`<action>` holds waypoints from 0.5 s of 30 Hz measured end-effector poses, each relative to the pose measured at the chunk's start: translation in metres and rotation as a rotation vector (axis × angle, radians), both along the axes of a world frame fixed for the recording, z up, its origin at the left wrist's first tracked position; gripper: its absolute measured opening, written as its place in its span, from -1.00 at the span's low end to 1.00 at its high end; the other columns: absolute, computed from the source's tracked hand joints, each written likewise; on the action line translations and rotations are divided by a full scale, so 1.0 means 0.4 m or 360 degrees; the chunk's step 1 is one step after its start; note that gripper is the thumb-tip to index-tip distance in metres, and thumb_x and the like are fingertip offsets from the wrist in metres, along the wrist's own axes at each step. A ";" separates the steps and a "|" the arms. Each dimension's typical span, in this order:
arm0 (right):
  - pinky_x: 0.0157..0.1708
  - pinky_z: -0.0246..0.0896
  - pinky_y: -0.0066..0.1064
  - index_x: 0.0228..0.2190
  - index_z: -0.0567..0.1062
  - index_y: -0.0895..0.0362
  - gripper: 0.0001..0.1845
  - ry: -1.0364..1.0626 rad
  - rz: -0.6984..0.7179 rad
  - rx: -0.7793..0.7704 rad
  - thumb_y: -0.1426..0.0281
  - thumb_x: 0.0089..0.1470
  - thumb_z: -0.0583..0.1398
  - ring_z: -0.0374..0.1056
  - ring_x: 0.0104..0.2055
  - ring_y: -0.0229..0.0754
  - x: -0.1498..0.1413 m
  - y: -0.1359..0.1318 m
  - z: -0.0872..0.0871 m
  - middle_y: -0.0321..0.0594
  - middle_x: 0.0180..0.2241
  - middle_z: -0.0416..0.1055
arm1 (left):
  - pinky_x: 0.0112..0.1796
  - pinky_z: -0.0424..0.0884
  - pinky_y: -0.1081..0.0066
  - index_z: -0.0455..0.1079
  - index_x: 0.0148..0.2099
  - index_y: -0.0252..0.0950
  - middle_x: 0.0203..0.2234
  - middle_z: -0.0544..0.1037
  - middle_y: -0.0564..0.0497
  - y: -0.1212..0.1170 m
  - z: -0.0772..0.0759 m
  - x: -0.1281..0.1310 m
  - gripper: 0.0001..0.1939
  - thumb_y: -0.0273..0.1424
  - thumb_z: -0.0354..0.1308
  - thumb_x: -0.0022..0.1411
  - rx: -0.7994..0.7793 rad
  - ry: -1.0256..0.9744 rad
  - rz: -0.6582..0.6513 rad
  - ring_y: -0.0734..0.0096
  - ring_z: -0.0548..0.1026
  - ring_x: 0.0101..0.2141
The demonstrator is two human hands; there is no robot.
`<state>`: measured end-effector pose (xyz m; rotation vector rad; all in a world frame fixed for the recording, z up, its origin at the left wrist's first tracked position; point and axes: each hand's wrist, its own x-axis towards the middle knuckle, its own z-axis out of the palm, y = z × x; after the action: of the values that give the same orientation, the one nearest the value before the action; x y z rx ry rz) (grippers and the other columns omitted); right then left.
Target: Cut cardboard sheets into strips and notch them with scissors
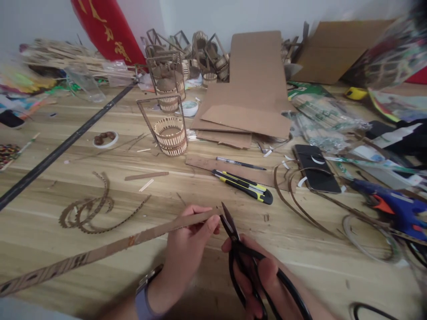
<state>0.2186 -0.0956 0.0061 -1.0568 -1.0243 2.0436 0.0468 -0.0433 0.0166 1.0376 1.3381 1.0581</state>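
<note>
My left hand pinches one end of a long cardboard strip, which runs off toward the lower left. In my right hand is a pair of black-handled scissors, fingers through the loops. Their blades stand apart beside the strip's end, close to my left fingertips; whether they touch it I cannot tell. Beyond the hands lie a yellow and black utility knife and a pen on a flat cardboard piece. A small basket with a tall square handle stands farther back.
Curled cardboard strips lie at left, near a long dark bar. Cardboard sheets are stacked behind, with several finished baskets beside them. To the right are a phone, a blue glue gun and a tape roll.
</note>
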 end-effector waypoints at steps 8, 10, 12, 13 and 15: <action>-0.72 0.15 -0.55 0.06 0.33 0.12 0.01 -0.0200 0.0018 0.0140 -0.44 -0.04 -0.03 0.03 -0.69 -0.42 -0.006 -0.007 0.007 -0.47 -0.57 0.16 | -0.39 0.48 0.43 0.48 -0.35 -0.23 -0.54 0.58 0.07 -0.008 -0.005 0.001 -0.85 -0.26 0.28 0.16 0.0077 0.0133 -0.0049 0.34 0.56 -0.46; -0.75 0.11 -0.56 0.05 0.34 0.12 -0.01 -0.0245 -0.0027 0.0188 -0.44 -0.02 -0.05 0.00 -0.70 -0.42 -0.009 -0.013 0.001 -0.47 -0.58 0.17 | -0.39 0.48 0.42 0.49 -0.35 -0.22 -0.53 0.59 0.07 -0.008 -0.006 0.000 -0.85 -0.25 0.28 0.16 0.0085 0.0164 -0.0051 0.33 0.56 -0.46; -0.77 0.05 -0.57 0.02 0.36 0.10 -0.03 -0.0281 -0.0029 0.0206 -0.44 -0.01 -0.06 0.00 -0.72 -0.41 -0.012 -0.015 0.001 -0.46 -0.59 0.17 | -0.40 0.48 0.42 0.49 -0.35 -0.20 -0.53 0.59 0.07 -0.009 -0.003 -0.001 -0.85 -0.24 0.27 0.17 0.0090 0.0183 -0.0059 0.32 0.56 -0.46; -0.78 0.02 -0.57 0.00 0.37 0.08 -0.05 -0.0295 -0.0024 0.0204 -0.44 -0.01 -0.06 -0.01 -0.72 -0.41 -0.013 -0.016 0.003 -0.45 -0.59 0.17 | -0.39 0.48 0.43 0.49 -0.35 -0.20 -0.52 0.59 0.08 -0.010 -0.001 -0.001 -0.85 -0.24 0.27 0.17 0.0084 0.0191 -0.0062 0.32 0.56 -0.45; -0.78 -0.06 -0.57 -0.03 0.39 0.04 -0.10 -0.0325 -0.0039 0.0197 -0.43 0.00 -0.05 -0.03 -0.72 -0.40 -0.015 -0.017 0.009 -0.46 -0.61 0.12 | -0.39 0.47 0.44 0.49 -0.36 -0.18 -0.52 0.59 0.09 -0.011 0.003 -0.001 -0.83 -0.21 0.28 0.18 0.0074 0.0195 -0.0068 0.32 0.56 -0.45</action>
<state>0.2128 -0.1022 0.0096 -1.2244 -1.2169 1.8551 0.0466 -0.0478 0.0178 1.1769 1.3887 1.0115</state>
